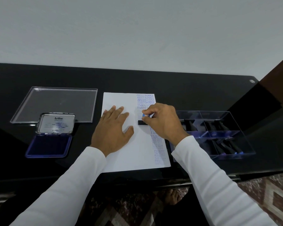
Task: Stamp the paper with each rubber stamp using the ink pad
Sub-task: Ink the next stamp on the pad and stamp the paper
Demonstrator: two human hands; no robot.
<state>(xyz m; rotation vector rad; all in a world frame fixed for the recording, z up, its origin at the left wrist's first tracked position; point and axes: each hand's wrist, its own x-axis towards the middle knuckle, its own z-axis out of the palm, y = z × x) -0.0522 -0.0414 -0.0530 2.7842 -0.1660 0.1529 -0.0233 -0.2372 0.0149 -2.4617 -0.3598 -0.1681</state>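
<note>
Stamp: a black rubber stamp with a blue-topped handle stands on the paper just right of the frame's centre, its base pressed onto the sheet beside the printed column.
Right hand: the right hand pinches the stamp's handle from above, its fingers curled tightly round it as the grip, the wrist coming in from the lower right.
Paper: a white sheet lies in the middle of the frame, with blue stamped words running down its right edge, among them AMENDED, SAMPLE, FAX OUT and EXPRESS.
Left hand: the left hand lies flat on the left half of the sheet, fingers straight and spread, holding nothing.
Ink pad: an open blue ink pad sits at centre left, well apart from the paper, its metal lid tilted up behind it.
Stamp box: a clear compartmented box at centre right, just beside the paper, holds more dark stamps.
Clear lid: a flat transparent lid lies at upper left behind the ink pad.
Bench: the glossy black bench carries all of it.
Sleeves: both arms wear white sleeves.
</note>
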